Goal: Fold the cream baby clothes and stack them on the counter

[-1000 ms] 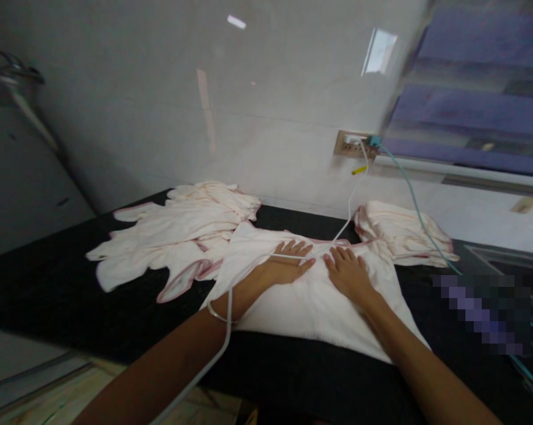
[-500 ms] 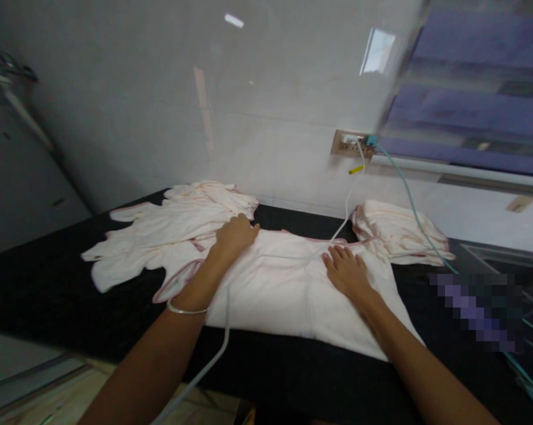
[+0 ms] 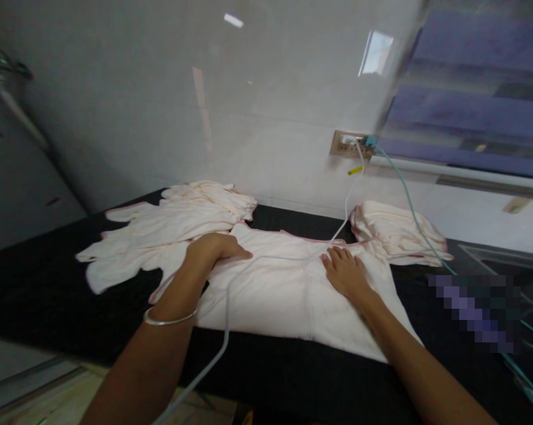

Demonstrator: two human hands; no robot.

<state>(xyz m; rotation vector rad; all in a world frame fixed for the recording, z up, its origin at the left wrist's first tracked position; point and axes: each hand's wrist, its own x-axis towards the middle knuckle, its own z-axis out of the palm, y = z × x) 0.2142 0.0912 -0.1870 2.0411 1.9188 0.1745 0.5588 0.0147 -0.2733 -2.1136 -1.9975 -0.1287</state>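
Fingers of the left hand (image 3: 213, 248) curl over the left edge of the pale pink cotton garment (image 3: 288, 289) spread near the black counter's (image 3: 40, 289) front edge, while the right hand (image 3: 343, 271), fingers flat, pins it.

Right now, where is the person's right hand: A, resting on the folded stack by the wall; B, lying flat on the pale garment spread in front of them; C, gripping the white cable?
B: the right hand lies open, palm down, on the spread pale garment, apart from the folded stack.
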